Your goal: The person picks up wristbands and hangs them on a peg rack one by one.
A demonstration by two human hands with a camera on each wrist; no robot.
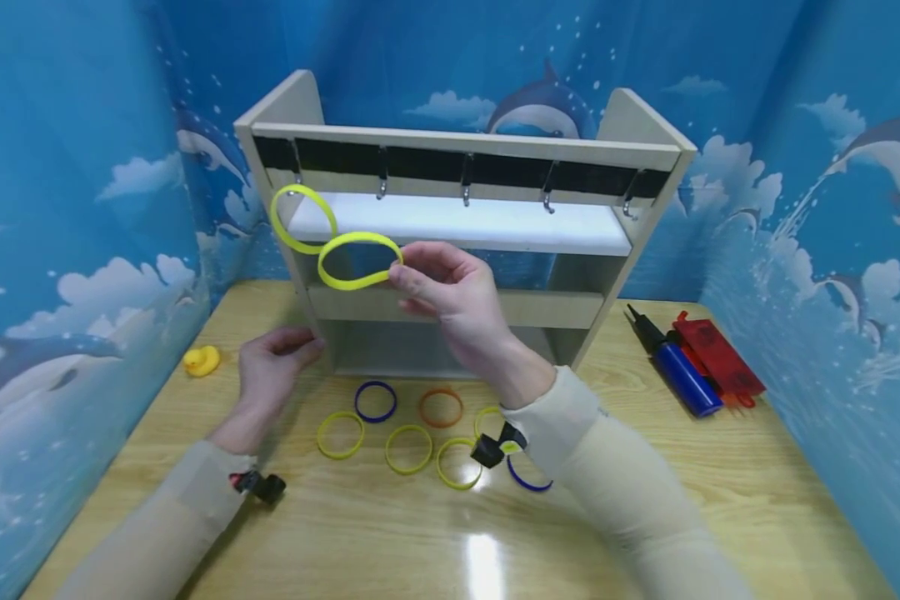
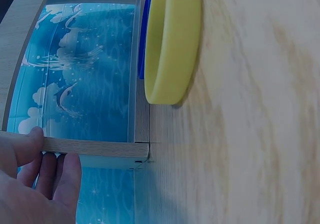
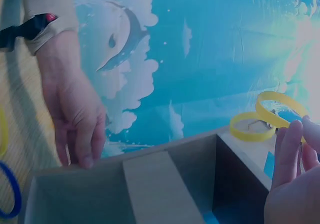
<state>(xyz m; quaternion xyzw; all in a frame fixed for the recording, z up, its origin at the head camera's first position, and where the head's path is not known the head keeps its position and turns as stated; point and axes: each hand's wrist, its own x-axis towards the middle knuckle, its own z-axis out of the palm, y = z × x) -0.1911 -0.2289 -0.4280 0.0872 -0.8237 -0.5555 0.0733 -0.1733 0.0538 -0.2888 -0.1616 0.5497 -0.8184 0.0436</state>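
A yellow ring [image 1: 354, 284], a flat band like a wristband, is pinched between the thumb and fingers of my right hand [image 1: 450, 287] in front of the wooden shelf [image 1: 457, 307]. A second yellow ring [image 3: 249, 135] hangs at the leftmost hook and overlaps the held one in view; I cannot tell whether they touch. Low on the left, my left hand [image 1: 273, 367] grips the edge of the shelf's side panel [image 2: 100, 147], thumb on one side and fingers on the other. More hooks [image 1: 466, 196] line the black strip to the right.
Several yellow rings [image 2: 181, 48], a blue ring [image 2: 143, 38] and an orange ring [image 1: 441, 426] lie on the table before the shelf; my right sleeve partly covers some. A yellow duck [image 1: 202, 361] sits left. A blue pump [image 1: 686, 379] and red item [image 1: 720, 354] lie right.
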